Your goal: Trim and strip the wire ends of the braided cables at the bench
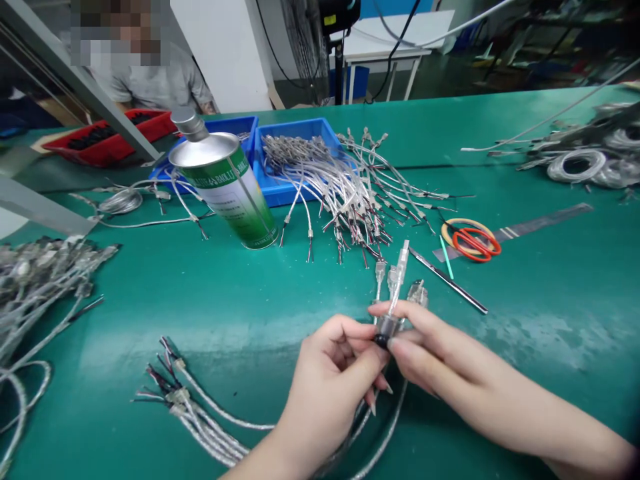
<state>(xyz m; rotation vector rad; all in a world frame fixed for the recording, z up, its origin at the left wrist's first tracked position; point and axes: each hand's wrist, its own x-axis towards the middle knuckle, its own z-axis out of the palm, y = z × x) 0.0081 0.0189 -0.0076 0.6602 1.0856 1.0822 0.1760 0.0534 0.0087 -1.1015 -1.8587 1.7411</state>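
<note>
My left hand [333, 373] and my right hand [430, 350] meet low in the middle of the view, both pinching a small bundle of clear-jacketed cables [397, 280] at a dark ferrite bead. The clear connector ends stick up above my fingers. The cables' silver braided tails run down under my left hand toward loose ends [175, 397] lying on the green table [225, 300].
A tilted green-labelled metal can [225, 190] stands at left centre. Blue bins [290, 157] and a fan of finished cables [350, 193] lie behind. Red-handled scissors [473, 240], a metal ruler [540, 223] and a thin tool [447, 280] sit right. Another person sits at far left by a red tray [107, 140].
</note>
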